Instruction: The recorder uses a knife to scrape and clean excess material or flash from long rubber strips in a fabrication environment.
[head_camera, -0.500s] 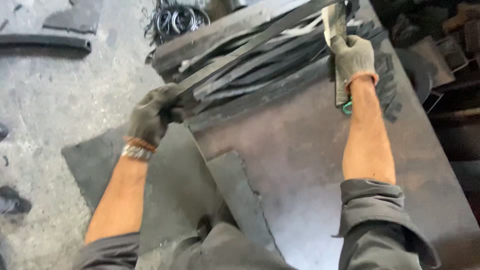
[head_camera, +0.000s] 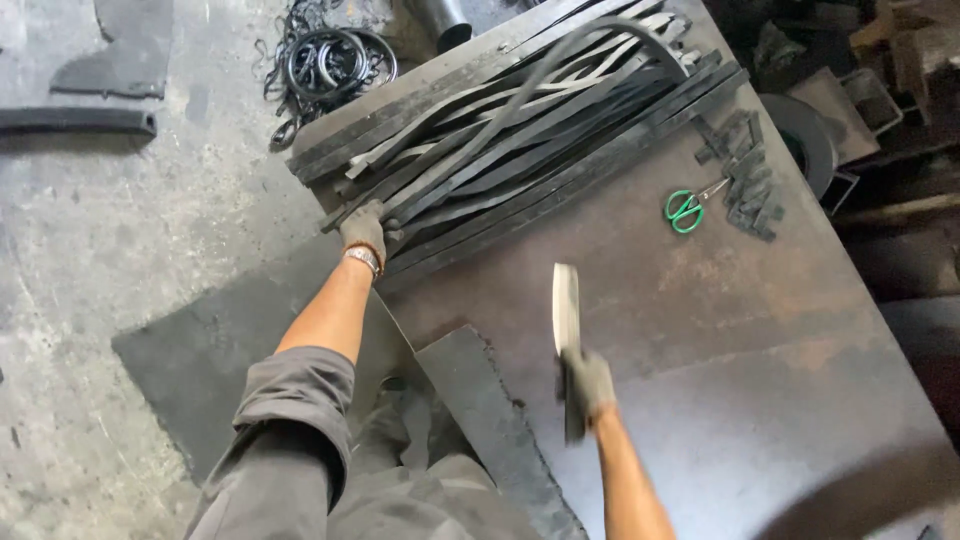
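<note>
Left hand (head_camera: 365, 229) is pressing down on the near ends of the rubber strips (head_camera: 530, 130), long, flat, dark bands fanning away from that grip. Right hand (head_camera: 588, 385) is clenching a pale-bladed cleaver (head_camera: 566, 310), blurred, blade pointing toward the strips.

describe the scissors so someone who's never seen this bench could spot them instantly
Start at the big rusty metal table and go to its far right side, past the pile of long black rubber strips. The scissors lie flat there, just left of a small heap of short black offcuts. Their bright green handles are the only vivid colour on the table.
</note>
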